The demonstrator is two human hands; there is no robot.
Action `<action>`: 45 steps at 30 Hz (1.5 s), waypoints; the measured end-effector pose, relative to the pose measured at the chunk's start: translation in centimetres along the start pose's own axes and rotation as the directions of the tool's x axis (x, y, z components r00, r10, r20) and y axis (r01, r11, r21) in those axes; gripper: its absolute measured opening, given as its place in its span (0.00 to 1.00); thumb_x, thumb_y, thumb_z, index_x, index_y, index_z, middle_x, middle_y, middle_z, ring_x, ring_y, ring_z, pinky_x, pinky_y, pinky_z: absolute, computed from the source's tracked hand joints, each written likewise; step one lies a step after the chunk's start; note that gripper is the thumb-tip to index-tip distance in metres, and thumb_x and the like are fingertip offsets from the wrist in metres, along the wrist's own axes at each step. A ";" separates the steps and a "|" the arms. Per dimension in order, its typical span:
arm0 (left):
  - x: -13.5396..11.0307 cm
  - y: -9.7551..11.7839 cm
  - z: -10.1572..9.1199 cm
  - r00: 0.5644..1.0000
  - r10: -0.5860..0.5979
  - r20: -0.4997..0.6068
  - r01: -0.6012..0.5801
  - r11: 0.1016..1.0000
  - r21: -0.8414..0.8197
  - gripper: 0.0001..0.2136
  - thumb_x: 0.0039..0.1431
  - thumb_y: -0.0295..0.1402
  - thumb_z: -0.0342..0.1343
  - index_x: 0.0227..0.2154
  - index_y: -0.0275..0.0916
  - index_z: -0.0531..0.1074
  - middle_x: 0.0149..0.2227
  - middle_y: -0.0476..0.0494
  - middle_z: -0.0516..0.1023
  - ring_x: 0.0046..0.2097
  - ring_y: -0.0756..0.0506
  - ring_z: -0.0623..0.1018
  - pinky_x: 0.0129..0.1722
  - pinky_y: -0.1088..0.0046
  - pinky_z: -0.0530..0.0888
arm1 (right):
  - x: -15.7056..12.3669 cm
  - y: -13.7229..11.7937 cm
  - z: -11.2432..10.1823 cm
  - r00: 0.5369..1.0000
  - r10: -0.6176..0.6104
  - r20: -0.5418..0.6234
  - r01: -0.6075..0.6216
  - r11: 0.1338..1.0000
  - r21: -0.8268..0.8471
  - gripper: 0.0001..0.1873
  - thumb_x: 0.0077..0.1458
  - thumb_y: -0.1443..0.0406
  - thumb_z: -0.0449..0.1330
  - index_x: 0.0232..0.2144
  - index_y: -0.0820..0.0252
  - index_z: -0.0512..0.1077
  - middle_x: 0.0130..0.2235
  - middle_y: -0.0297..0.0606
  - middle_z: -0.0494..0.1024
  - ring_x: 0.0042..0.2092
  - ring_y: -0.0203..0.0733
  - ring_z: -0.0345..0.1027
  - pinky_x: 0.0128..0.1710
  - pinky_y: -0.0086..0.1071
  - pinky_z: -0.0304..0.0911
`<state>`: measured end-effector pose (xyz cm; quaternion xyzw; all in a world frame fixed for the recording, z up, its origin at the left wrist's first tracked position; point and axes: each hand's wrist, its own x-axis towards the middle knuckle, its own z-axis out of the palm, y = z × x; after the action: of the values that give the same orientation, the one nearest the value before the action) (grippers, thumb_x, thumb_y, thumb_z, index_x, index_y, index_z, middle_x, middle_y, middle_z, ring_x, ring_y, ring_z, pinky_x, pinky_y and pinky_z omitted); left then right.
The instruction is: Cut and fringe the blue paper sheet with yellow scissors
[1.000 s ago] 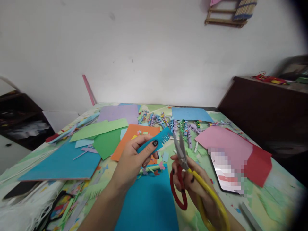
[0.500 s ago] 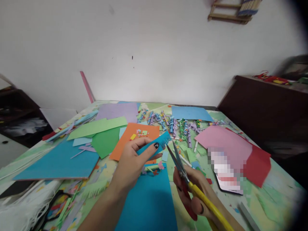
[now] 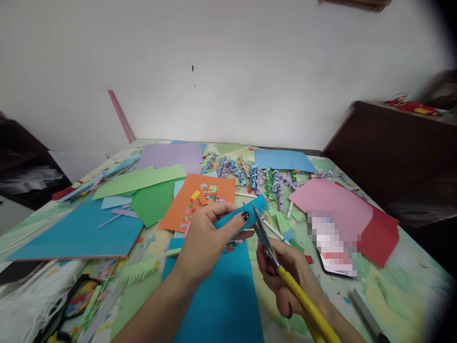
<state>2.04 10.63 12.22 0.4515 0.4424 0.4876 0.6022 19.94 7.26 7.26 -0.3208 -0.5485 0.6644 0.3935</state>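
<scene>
Left hand [image 3: 205, 240]: clamped on the blue strip [image 3: 251, 215], thumb on the near face, fingers behind. Strip is mid-scene, held up off the table, fringe cut into its right end. Right hand [image 3: 294, 271]: closed round the scissors [image 3: 291, 283], yellow handle toward near right. Blades spread across the strip, just left of the fringe; one passes in front, the other tip pokes out at the far edge. Hands apart from each other, but near.

Under them: blue sheet [image 3: 223, 295], near centre. Orange sheet [image 3: 176, 207] with scraps just beyond the left hand. Decorated paper rolls [image 3: 280, 197] farther back. Right side: phone [image 3: 335, 245], screen pixelated, touching the pink sheet [image 3: 332, 200]; red sheet [image 3: 380, 238] beside that.
</scene>
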 end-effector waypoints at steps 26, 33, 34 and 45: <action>-0.1 0.1 0.6 0.997 0.070 -0.029 -0.064 0.980 0.190 0.08 0.53 0.36 0.59 0.25 0.36 0.72 0.27 0.47 0.76 0.30 0.47 0.77 0.33 0.71 0.78 | 0.0 -0.5 -0.1 0.998 0.058 -0.006 -0.058 0.997 0.058 0.25 0.32 0.65 0.78 0.28 0.60 0.66 0.26 0.24 0.59 0.22 0.26 0.42 0.17 0.23 0.38; 0.2 0.1 0.6 0.998 0.060 -0.029 -0.054 0.982 0.179 0.09 0.53 0.37 0.60 0.25 0.37 0.72 0.27 0.47 0.76 0.31 0.47 0.78 0.34 0.70 0.78 | 0.0 -0.8 0.3 0.998 0.044 -0.042 -0.043 0.999 0.032 0.20 0.33 0.71 0.73 0.26 0.60 0.66 0.25 0.25 0.59 0.23 0.27 0.44 0.17 0.22 0.39; 0.1 0.0 0.6 0.998 0.058 -0.028 -0.052 0.983 0.174 0.09 0.53 0.38 0.60 0.26 0.37 0.72 0.27 0.47 0.76 0.31 0.47 0.79 0.34 0.71 0.78 | 0.0 -0.9 0.3 0.998 0.053 -0.045 -0.052 0.998 0.022 0.20 0.34 0.72 0.72 0.26 0.60 0.65 0.25 0.25 0.58 0.23 0.27 0.44 0.17 0.22 0.39; 0.1 0.0 0.5 0.998 0.052 -0.036 -0.045 0.982 0.183 0.09 0.53 0.38 0.60 0.26 0.37 0.73 0.23 0.48 0.72 0.27 0.49 0.74 0.33 0.69 0.78 | 0.2 -1.3 0.4 0.997 0.065 -0.030 -0.065 0.998 -0.022 0.16 0.38 0.78 0.65 0.26 0.58 0.64 0.24 0.23 0.58 0.20 0.25 0.47 0.16 0.21 0.44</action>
<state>2.59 10.71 12.33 0.5053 0.4863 0.4687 0.5371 19.69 7.36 8.60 -0.3526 -0.5397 0.6657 0.3758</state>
